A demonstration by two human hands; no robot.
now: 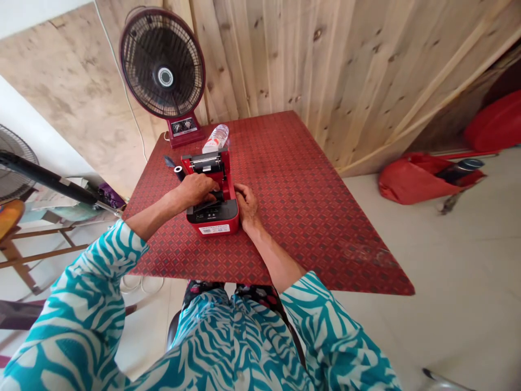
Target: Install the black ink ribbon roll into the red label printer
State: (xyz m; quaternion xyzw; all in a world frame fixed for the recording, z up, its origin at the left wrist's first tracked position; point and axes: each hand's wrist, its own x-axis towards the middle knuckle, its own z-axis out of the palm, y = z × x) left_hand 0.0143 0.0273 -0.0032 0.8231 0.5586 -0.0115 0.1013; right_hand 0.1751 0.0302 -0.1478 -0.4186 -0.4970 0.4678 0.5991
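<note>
A red and black label printer [216,225] sits on the table with its lid raised, its front edge facing me. My left hand [198,188] reaches over from the left with bent fingers down in the open body. A dark cylindrical part [218,196] lies under those fingertips; exactly what they grip is hidden. Curled against the printer's right side, my right hand [247,206] holds it there. Left of the raised lid is a black roll with a white core [178,171], and a dark strip [169,161] lies behind it.
A clear plastic bottle [216,138] lies behind the printer on the red patterned table [293,217]. At the back left corner stands a dark red fan [164,76]. Wood panelling [301,60] rises behind. A red bag [411,182] rests on the floor at right.
</note>
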